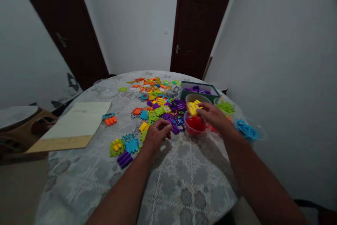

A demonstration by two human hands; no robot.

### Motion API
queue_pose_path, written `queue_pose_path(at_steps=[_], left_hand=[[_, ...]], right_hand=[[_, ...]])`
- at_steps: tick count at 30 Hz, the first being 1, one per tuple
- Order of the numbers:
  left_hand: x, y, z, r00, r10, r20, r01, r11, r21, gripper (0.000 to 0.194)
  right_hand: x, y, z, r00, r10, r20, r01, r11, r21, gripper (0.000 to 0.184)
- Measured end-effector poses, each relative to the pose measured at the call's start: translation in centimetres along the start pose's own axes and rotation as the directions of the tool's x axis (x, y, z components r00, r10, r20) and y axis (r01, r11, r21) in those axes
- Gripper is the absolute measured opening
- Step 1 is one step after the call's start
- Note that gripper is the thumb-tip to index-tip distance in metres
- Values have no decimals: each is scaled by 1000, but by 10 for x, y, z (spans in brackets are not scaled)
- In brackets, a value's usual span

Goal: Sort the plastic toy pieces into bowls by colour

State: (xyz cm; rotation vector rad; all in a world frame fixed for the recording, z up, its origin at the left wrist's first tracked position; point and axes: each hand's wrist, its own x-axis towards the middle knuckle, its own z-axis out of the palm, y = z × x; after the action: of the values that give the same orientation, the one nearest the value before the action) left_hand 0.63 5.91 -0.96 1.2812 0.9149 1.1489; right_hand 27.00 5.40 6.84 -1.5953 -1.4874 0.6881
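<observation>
My right hand pinches a yellow ribbed toy building block at the rim of a clear round tub with yellow blocks in it. Just in front, a second clear tub holds red pieces. My left hand hovers over the table with its fingers curled together. A purple ribbed block lies right at its fingertips; whether the fingers grip it is unclear. Around and behind this hand spreads a pile of mixed building pieces, with a yellow block and green plates among them.
A box of purple pieces stands behind the tubs. To the right are tubs with green pieces and blue pieces. At left lie a pale board, orange blocks, a purple block and a blue plate.
</observation>
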Motion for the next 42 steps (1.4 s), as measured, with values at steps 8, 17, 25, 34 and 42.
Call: queue_pose_path(at_steps=[8, 17, 25, 34, 42], left_hand=[[-11, -9, 6, 951, 287, -114, -248, 930, 271, 17], [-13, 19, -17, 755, 459, -469, -264, 867, 422, 14], [-59, 34, -85, 850, 307, -429, 51, 762, 646, 83], [-105, -4, -121, 963, 73, -259, 189, 504, 843, 130], [-72, -12, -117, 987, 140, -77, -15, 558, 830, 107]], right_hand=[[-16, 2, 41, 854, -365, -371, 219, 899, -380, 45], [-80, 36, 166, 667, -718, 199, 745, 635, -204, 49], [-74, 55, 170, 722, -679, 132, 671, 642, -370, 67], [-70, 59, 178, 771, -628, 109, 612, 682, -400, 62], [-63, 54, 180, 826, -549, 128, 536, 697, -477, 61]])
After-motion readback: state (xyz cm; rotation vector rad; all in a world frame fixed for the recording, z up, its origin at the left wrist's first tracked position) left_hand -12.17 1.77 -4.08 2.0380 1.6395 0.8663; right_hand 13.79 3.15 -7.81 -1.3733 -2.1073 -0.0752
